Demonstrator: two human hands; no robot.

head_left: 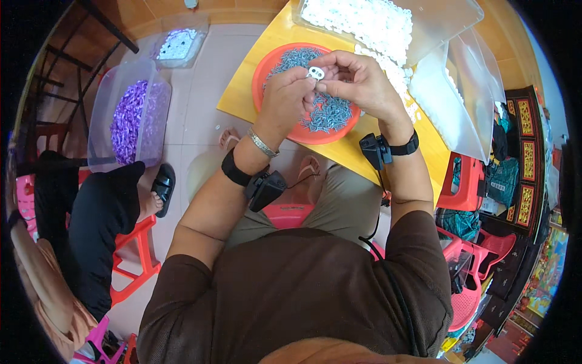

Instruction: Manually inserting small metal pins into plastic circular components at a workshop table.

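Note:
Between my two hands is a small white oval plastic piece (pixel 316 73) with dark holes in it. My left hand (pixel 285 100) is closed, its thumb and fingers pinching the piece from the left. From the right, my right hand (pixel 359 82) also pinches at it with thumb and forefinger, the other fingers curled. Anything smaller within the fingertips is hidden. Both hands are above a red-orange round basin (pixel 259 73) filled with many grey-blue screws (pixel 330 115). The basin stands on a yellow table (pixel 242 91).
White pieces (pixel 357 24) fill a clear bin (pixel 451 21) at the table's far side, some loose beside it. Another clear bin (pixel 476 79) leans right. On the floor, left, a tub (pixel 100 133) holds purple pieces. A seated person (pixel 97 224) is at left; red stools (pixel 464 188) stand right.

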